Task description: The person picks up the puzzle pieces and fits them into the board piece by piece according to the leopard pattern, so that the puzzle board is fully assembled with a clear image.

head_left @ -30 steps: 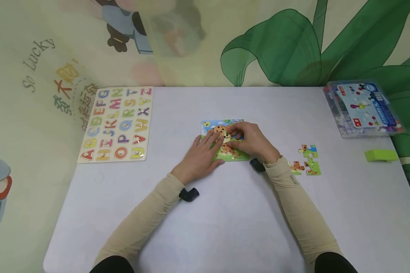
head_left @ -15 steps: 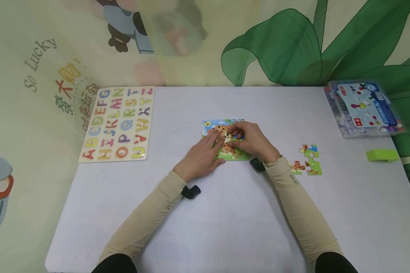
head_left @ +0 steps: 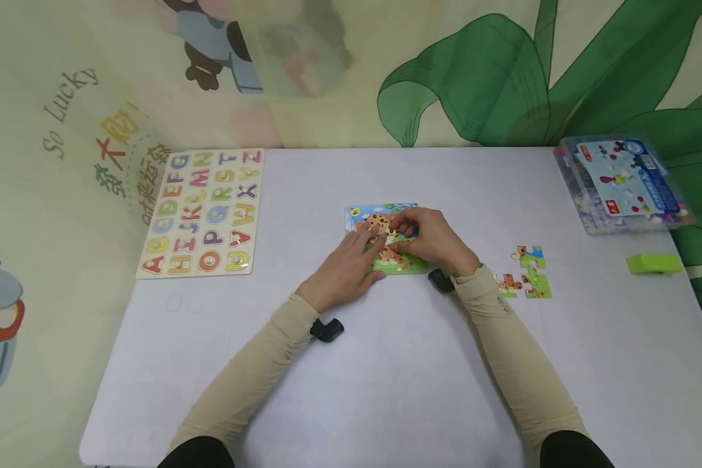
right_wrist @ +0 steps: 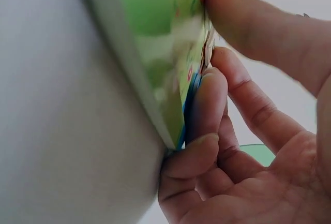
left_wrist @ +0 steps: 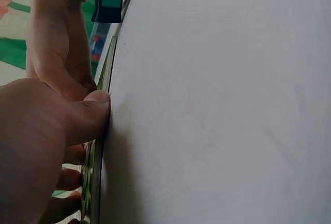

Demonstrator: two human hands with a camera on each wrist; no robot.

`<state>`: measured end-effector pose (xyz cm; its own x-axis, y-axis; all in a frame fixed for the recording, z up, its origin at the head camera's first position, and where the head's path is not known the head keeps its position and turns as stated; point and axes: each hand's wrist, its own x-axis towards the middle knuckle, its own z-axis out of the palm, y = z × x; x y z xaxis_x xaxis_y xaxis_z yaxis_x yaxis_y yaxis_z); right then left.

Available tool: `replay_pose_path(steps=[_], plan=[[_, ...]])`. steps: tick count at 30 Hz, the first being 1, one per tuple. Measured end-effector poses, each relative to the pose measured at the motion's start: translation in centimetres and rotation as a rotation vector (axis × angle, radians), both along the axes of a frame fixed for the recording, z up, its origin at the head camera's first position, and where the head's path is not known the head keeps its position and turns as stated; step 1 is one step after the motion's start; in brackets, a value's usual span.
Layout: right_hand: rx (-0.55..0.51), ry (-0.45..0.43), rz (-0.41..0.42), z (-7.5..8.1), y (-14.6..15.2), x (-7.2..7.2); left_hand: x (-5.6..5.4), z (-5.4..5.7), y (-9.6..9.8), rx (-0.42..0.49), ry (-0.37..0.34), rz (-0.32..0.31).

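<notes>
A small cartoon jigsaw puzzle (head_left: pixel 412 266) with a spotted animal lies on the white table. My left hand (head_left: pixel 345 270) rests on its left part with fingers stretched out; in the left wrist view the thumb (left_wrist: pixel 93 111) lies along the board's near edge. My right hand (head_left: pixel 439 242) is over the right part, thumb and forefinger pinching a puzzle piece (right_wrist: pixel 209 47) at the board's surface. Its other fingers curl at the board's edge in the right wrist view. The hands cover much of the picture.
Loose puzzle pieces (head_left: pixel 537 286) lie right of my right forearm. An alphabet board (head_left: pixel 201 214) sits at the back left. A clear plastic box (head_left: pixel 623 185) stands at the back right, with a green block (head_left: pixel 654 264) in front of it. A patterned wall is behind.
The left hand has shifted slightly right over the puzzle. A pale patch between the hands has given way to spotted picture; the right hand stays nearly in place.
</notes>
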<state>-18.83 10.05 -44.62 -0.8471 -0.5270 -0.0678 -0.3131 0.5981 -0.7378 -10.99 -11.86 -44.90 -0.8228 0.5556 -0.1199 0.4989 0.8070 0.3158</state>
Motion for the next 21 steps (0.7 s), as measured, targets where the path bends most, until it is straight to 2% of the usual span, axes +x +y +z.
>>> replay_pose_path(steps=[11, 21], plan=[[0.009, 0.024, -0.006, -0.17, -0.22, 0.00, -0.25, -0.27, -0.46, 0.076, 0.006, 0.016], [0.007, 0.012, -0.013, -0.07, -0.29, 0.03, -0.20, -0.51, -0.57, 0.083, -0.005, 0.026]])
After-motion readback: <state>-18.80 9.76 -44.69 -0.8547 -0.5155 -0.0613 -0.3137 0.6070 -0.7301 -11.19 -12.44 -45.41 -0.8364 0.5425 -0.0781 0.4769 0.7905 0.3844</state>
